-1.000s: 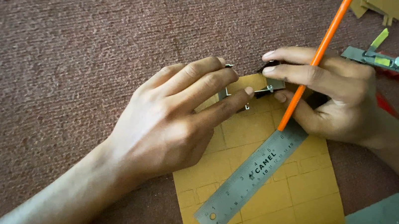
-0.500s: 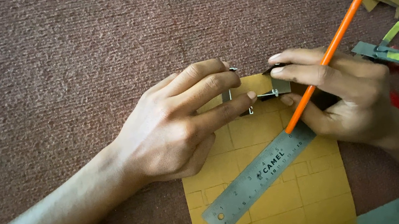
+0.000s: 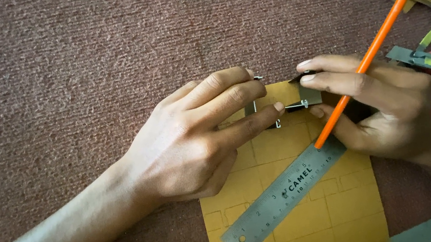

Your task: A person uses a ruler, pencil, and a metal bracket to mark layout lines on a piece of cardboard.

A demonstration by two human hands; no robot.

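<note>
I steady a small metal bracket (image 3: 284,105), possibly hinged, on the yellow card (image 3: 311,202): left hand (image 3: 190,140) presses it, fingers extended; right hand (image 3: 381,102) pinches it, gripping an orange pencil (image 3: 365,60). Marking it requires firm, steady holding.

Two bare forearms enter the frame, one from the lower left, one from the lower right. The left hand (image 3: 191,145) and right hand (image 3: 381,107) wear no gloves, rings or watch; no sleeves show, and fingernails are short and unpainted
</note>
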